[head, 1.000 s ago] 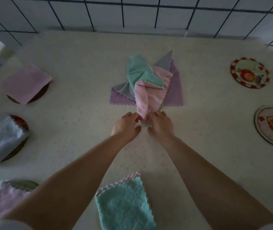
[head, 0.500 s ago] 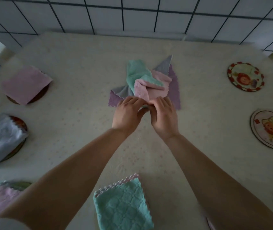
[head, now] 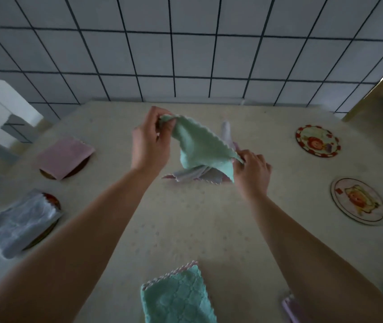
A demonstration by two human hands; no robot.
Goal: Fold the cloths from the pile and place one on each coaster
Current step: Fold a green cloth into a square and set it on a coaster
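Both hands, left hand (head: 149, 145) and right hand (head: 252, 170), pinch corners of a mint-green cloth (head: 201, 148) with scalloped edges, lifted above the pile (head: 194, 176) on the desk (head: 197, 229). Two bare coasters (head: 317, 140) (head: 358, 200) lie at right; three folded cloths cover coasters at left.

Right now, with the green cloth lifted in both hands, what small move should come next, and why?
Probably pull its corners apart to spread it flat. The left hand and right hand pinch the green cloth, which hangs bunched above the pile.
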